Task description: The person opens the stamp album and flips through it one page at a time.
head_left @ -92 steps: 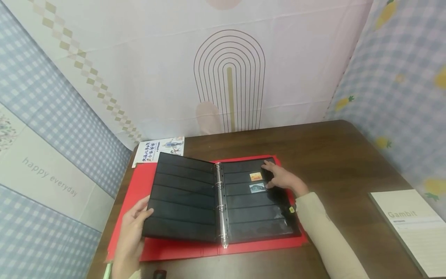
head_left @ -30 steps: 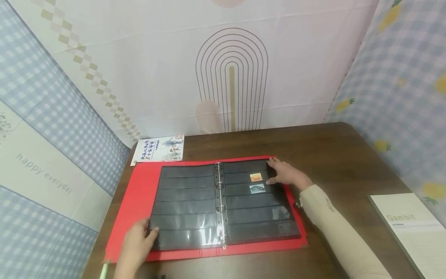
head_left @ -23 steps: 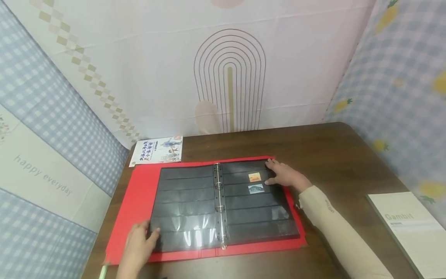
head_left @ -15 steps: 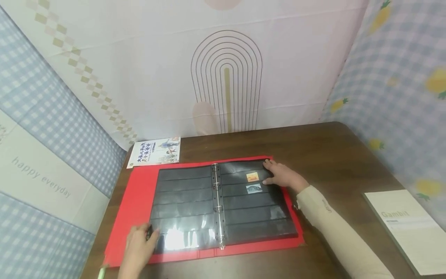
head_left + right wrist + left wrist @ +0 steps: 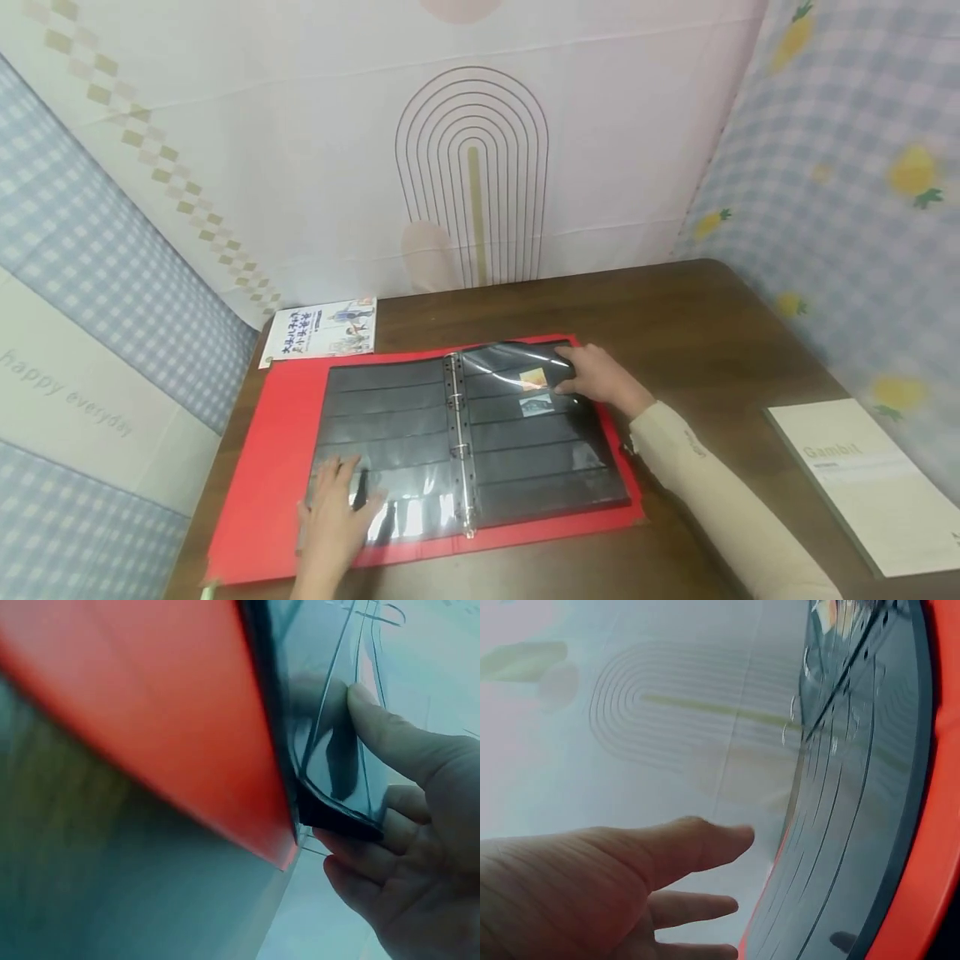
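Observation:
A red ring binder [image 5: 262, 450] lies open on the table, with black pocketed stamp pages on both sides of its metal rings [image 5: 460, 451]. The right page [image 5: 540, 467] holds an orange stamp [image 5: 534, 379] and a blue-grey stamp [image 5: 536, 406]. My right hand [image 5: 600, 375] pinches that page's upper outer corner, thumb on top and fingers beneath; the page bends up there, and the right wrist view shows its lifted corner [image 5: 341, 817]. Over the lower left page [image 5: 390, 425], my left hand [image 5: 333, 508] has its fingers spread; the left wrist view shows it holding nothing.
A white picture booklet [image 5: 322, 329] lies behind the binder's left corner. To the right is a pale "Gambit" notebook [image 5: 862, 483]. A light green object [image 5: 207, 592] peeks out at the binder's near left corner. Printed cloth hangs around the brown table [image 5: 660, 308].
The left page came down flat, and my left hand has since left its outer edge and moved right over it. My right hand has raised the right page's corner, which was flat before.

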`<state>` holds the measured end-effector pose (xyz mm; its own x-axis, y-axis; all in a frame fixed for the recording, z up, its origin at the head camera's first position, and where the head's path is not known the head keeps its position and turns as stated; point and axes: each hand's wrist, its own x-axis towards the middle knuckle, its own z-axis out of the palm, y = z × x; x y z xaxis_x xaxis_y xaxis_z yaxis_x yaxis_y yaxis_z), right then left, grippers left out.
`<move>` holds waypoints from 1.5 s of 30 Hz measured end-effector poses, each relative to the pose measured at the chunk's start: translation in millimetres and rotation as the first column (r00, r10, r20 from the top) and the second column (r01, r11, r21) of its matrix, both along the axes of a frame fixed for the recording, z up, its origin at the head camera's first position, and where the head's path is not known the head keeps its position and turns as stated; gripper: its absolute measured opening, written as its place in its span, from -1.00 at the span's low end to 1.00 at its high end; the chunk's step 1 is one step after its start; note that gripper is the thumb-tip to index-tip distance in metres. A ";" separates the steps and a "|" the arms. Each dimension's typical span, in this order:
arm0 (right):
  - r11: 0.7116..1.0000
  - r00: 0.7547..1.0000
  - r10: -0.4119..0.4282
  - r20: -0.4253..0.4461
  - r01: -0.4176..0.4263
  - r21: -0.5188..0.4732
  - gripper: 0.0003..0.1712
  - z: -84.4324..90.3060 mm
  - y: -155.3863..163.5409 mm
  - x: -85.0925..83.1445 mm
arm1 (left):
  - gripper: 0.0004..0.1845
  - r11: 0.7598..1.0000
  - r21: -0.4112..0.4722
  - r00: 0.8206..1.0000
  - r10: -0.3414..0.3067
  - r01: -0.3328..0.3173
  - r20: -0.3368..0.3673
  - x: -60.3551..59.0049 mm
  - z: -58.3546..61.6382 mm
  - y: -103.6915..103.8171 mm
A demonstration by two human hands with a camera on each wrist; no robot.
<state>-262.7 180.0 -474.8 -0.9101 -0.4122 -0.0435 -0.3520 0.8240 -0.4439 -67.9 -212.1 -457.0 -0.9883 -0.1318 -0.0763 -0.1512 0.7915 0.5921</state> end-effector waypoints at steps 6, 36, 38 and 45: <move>0.998 1.000 -0.022 -0.022 0.021 -0.066 -0.16 3.2 -0.9 0.3 | -0.20 0.998 -0.011 0.997 -0.058 0.058 0.055 -4.8 -8.1 4.7; 0.748 0.963 0.093 0.254 0.101 -0.656 0.06 25.4 15.9 1.5 | -0.33 0.993 0.070 0.983 -0.101 0.092 0.152 -7.0 -16.4 -0.7; 0.751 0.967 0.073 0.244 0.108 -0.652 0.13 24.5 16.0 2.5 | -0.33 0.993 0.071 0.983 -0.102 0.092 0.153 -6.7 -16.4 -0.8; 0.725 0.965 0.002 0.261 0.178 -0.665 0.23 25.3 17.7 5.0 | -0.34 0.993 0.074 0.982 -0.102 0.091 0.158 -7.6 -16.2 0.2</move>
<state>-257.7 197.6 -449.4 -0.9436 -0.3310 0.0057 -0.1080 0.2913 -0.9505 -75.5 -211.9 -473.2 -0.9701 -0.0260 -0.2413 -0.1742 0.7671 0.6174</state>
